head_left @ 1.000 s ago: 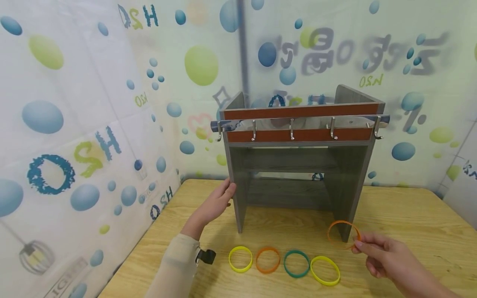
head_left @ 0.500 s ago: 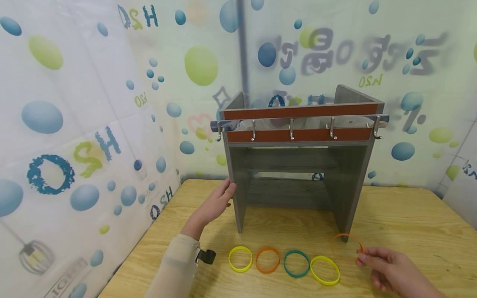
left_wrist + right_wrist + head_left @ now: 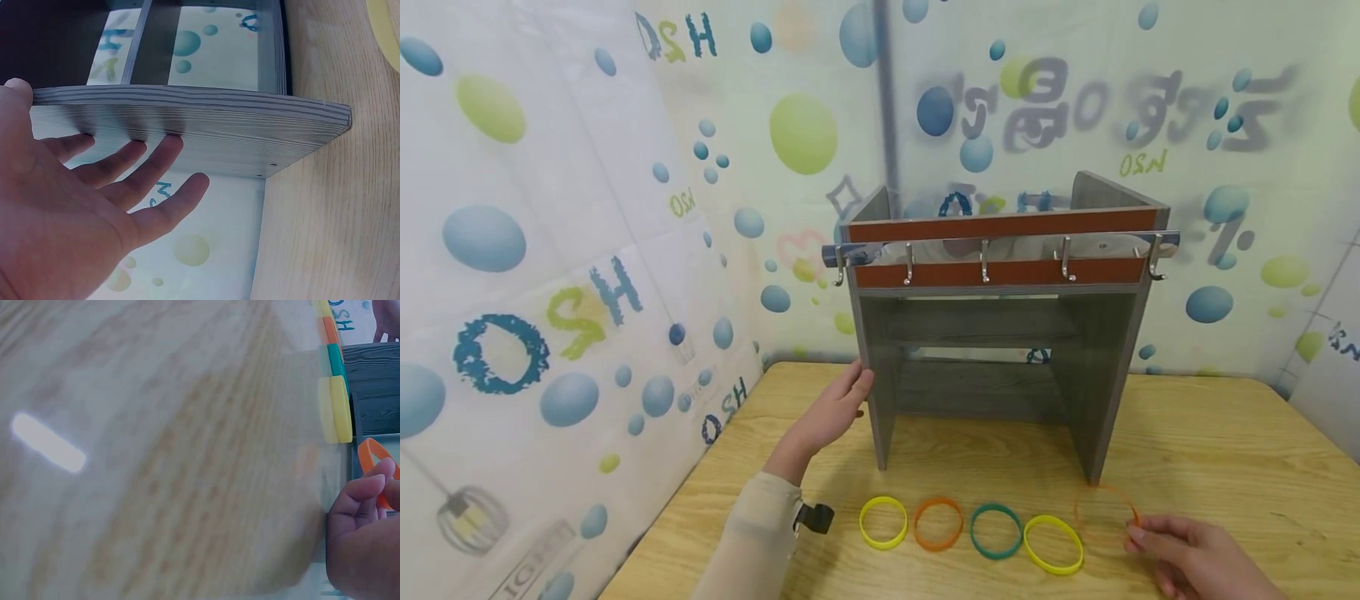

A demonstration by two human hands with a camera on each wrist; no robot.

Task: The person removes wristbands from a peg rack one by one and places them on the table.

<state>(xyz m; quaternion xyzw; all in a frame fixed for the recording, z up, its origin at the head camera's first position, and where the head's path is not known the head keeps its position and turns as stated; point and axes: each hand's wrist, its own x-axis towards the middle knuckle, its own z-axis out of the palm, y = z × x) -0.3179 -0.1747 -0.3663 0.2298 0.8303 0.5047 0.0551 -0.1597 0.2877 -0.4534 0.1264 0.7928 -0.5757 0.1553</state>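
My left hand (image 3: 826,413) rests against the left side panel of a small grey wooden shelf (image 3: 1093,358). In the left wrist view its fingers are spread and fairly straight along the panel's outer face, the thumb at the panel's front edge. At the lower right, my right hand (image 3: 1198,552) pinches an orange wristband (image 3: 366,456) between thumb and fingers, close to the tabletop. A yellow wristband (image 3: 1054,545) lies just left of it. Further left lie a green wristband (image 3: 997,532), an orange wristband (image 3: 938,525) and another yellow wristband (image 3: 883,523), in a row.
A metal rail (image 3: 955,250) with several hooks (image 3: 985,262) runs across the shelf's upper front, over a red-brown board (image 3: 1015,223). All of it stands on a wooden table (image 3: 1225,442). A patterned sheet (image 3: 805,250) hangs behind and at the left.
My right hand has moved down and slightly right with the orange wristband, bringing it nearer the table and away from the shelf's right leg. The left hand has stayed in place.
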